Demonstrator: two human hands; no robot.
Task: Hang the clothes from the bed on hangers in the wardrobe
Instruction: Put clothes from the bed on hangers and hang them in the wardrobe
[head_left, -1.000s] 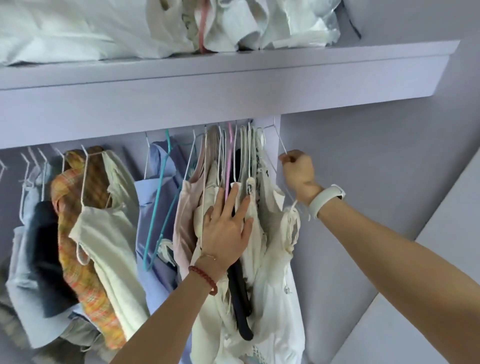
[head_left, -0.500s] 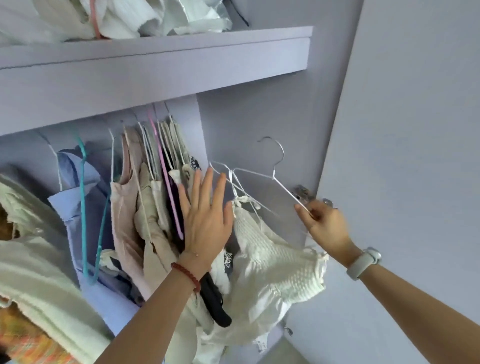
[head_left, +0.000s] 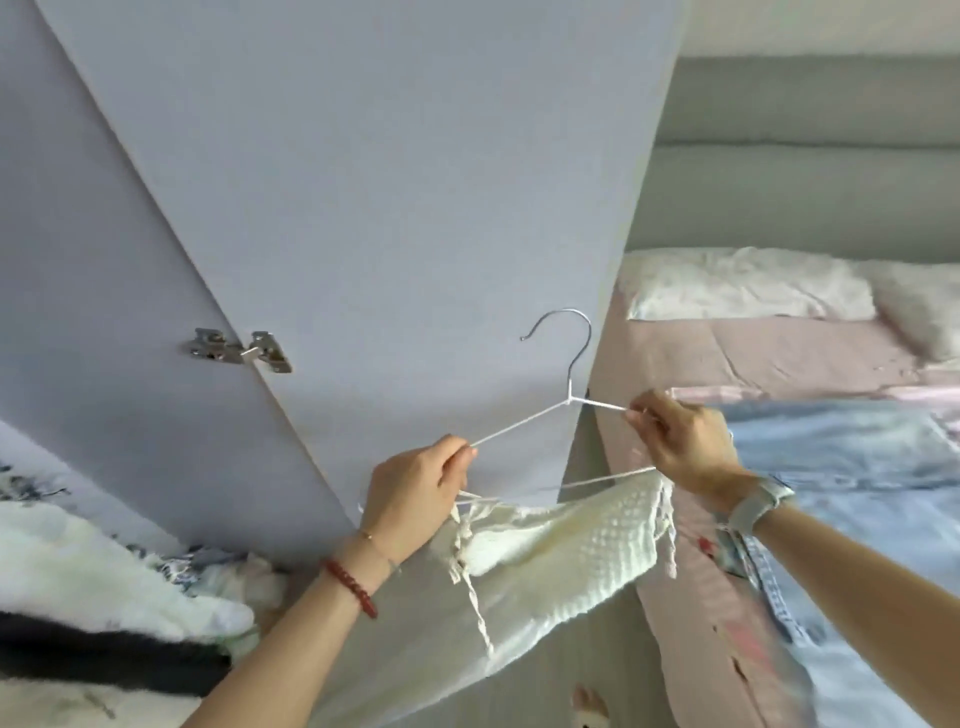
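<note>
Soft, even daylight; no glare, faint shadows only. Wide-angle bending of door (head_left: 363, 182) edges. Motion blur on clothes (head_left: 93, 587) lower left and bed (head_left: 831, 519) lower right.

No readable text, label, brand, number or sign shows on anything in this view.

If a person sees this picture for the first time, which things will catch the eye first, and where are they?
In the centre, the white wire hanger is held in front of the lilac wardrobe door; the left hand grips one shoulder and the right hand pinches the other. A cream knitted top hangs from it below the hands. To the right lies the bed, with a pink sheet and light blue clothes.
</note>
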